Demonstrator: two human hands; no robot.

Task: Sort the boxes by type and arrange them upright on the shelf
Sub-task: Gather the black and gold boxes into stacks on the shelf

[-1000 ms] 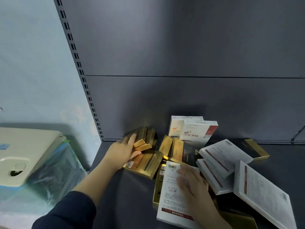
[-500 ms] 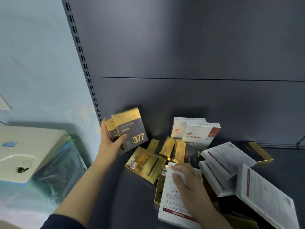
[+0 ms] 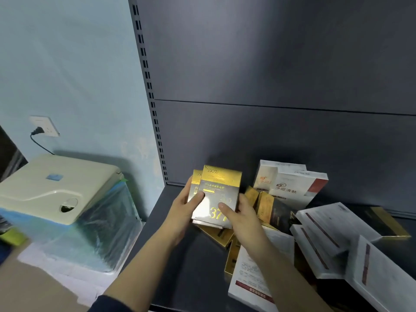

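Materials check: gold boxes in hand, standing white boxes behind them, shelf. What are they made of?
The gold boxes: likely thin cardboard with metallic foil; gold top glints, grey front glares. The white boxes: probably matte or lightly coated card; flat print, crisp folded edges. The shelf: looks like painted or powder-coated steel; uniform dark grey, slotted upright.

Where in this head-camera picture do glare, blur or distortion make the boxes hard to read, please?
Head view: glare whitens the lower front of the held gold boxes, gripped by the left hand and right hand, fading the 377; the flat white boxes at lower right look soft, print unreadable; the slotted upright leans from wide-angle distortion.
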